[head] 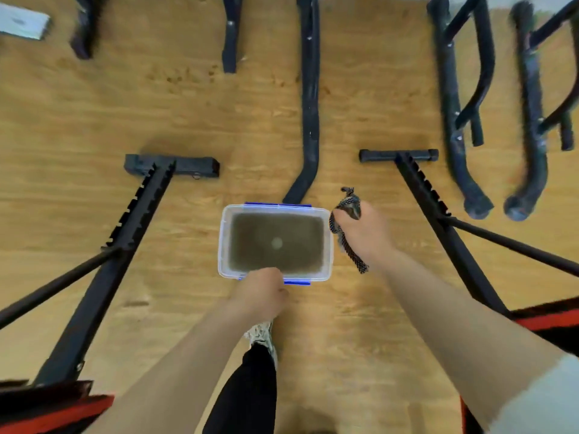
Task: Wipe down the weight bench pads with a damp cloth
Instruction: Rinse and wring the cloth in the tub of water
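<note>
Person stands over a wooden floor between two bench frames, looking straight down. Right hand is closed in a fist around a dark checked cloth, which sticks out above the knuckles and trails below the wrist, just right of the tub and apart from it. Left hand grips the near rim of a clear plastic tub with blue clips, fingers curled over the edge; how tightly cannot be told. The water in it looks murky brown. Bench pads show only as red-and-black corners at bottom right and bottom left. The step in hand appears to be wetting or wringing. To do it well: keep the tub steady, squeeze out over the water, aim for damp, not dripping. Water that dirty probably warrants changing before the pads are wiped.
</note>
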